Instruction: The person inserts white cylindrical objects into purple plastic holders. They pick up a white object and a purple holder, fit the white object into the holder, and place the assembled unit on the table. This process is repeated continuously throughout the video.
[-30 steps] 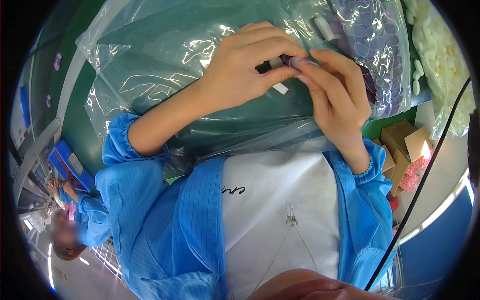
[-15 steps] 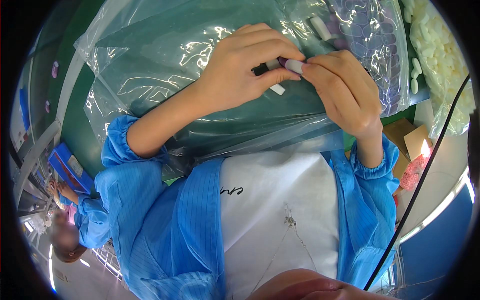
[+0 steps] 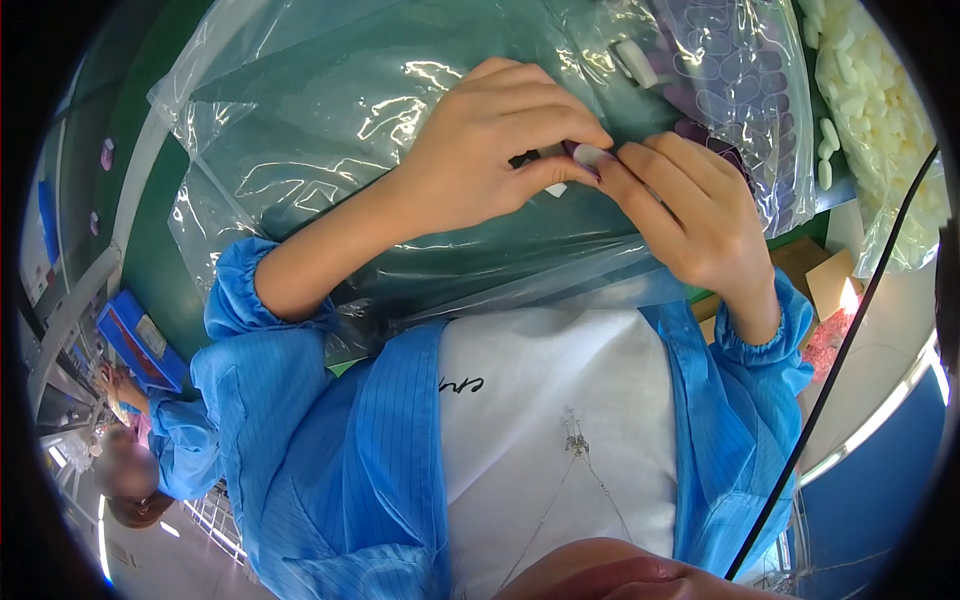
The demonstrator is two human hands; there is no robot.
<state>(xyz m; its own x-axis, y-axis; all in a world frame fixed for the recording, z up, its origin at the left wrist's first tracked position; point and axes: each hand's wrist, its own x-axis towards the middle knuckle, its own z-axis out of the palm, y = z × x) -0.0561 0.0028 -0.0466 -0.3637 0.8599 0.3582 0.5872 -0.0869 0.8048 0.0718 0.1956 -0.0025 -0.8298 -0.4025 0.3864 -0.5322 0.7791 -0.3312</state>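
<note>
Over the plastic-covered table my two hands meet at a small white oval piece with a purple layer [image 3: 592,156]. My left hand [image 3: 500,140] pinches it between thumb and fingertips; something white and dark shows in the gap behind them. The fingertips of my right hand [image 3: 695,205] are closed against the piece's right end and partly hide it. Just below my left fingertips, another white piece [image 3: 557,189] peeks out. Beyond my right hand lie a white oval block [image 3: 636,64] and a purple sheet marked with rows of ovals [image 3: 735,75].
Clear plastic sheeting [image 3: 300,150] covers the green table. At the right are loose white pieces [image 3: 826,150], a bag full of white pieces [image 3: 870,90] and a cardboard box [image 3: 800,262]. A black cable [image 3: 835,375] crosses the right side. A co-worker [image 3: 185,440] and blue tray [image 3: 140,340] are at left.
My right hand has shifted slightly down, toward me, uncovering more of the purple sheet. The held piece has tilted and lowered a little; less of the white piece below it shows.
</note>
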